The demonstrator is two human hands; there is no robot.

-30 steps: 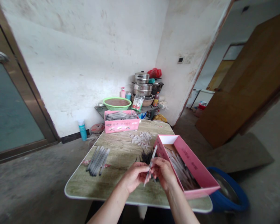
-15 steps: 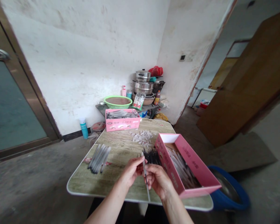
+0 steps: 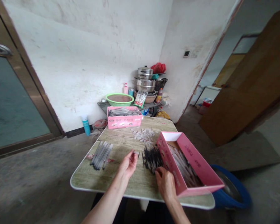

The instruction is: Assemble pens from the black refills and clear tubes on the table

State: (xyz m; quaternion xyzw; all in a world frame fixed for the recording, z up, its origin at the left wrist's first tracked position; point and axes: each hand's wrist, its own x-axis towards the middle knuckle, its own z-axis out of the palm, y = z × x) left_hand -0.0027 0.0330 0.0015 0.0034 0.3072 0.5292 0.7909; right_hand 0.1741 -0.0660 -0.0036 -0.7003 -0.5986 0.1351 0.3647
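My left hand [image 3: 128,164] is closed, palm turned up, above the middle of the table. A small pale pen piece [image 3: 136,152] with a dark end pokes out between its thumb and fingers; the rest is hidden. My right hand [image 3: 165,182] reaches down to the near edge of a heap of slim black pen parts [image 3: 152,158], fingers pinched, and what they hold cannot be made out. Behind that heap lie short whitish pieces [image 3: 143,135] like pen caps. On the left, a row of grey translucent pens [image 3: 101,155] with dark ends lies side by side.
A long pink box [image 3: 202,161] of pale pen tubes stands at the table's right edge. Another pink box [image 3: 124,122], filled with pens, is at the back left. Beyond it, a low stand holds a green basin [image 3: 119,104] and stacked pots [image 3: 145,84]. A blue tub [image 3: 244,196] sits on the floor.
My hands, together on a long slim pen before, have come apart. The right went down to the black heap; the left stays near the middle with a small piece showing. The view shifted slightly.
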